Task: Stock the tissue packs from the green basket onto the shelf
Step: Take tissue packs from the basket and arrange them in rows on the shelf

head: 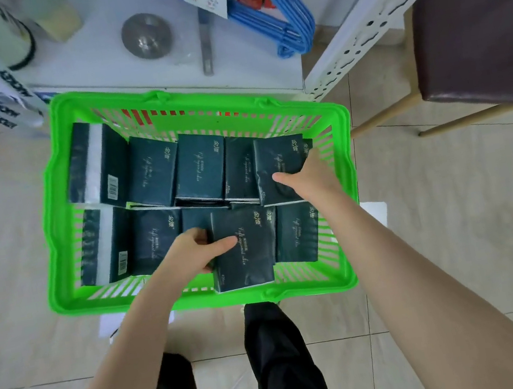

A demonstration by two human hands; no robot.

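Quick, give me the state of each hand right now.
Left hand: closed on a dark tissue pack in the near row of the green basket.
Right hand: gripping another tissue pack in the far row.

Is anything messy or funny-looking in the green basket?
A little. The tissue pack in the left hand sticks out crooked over the green basket rim, and the pack under the right hand looks crumpled. Nothing is spilled.

Blue hangers point(282, 10), metal disc point(146, 36), dark-cushioned chair point(476, 35), tiled floor point(455, 212).
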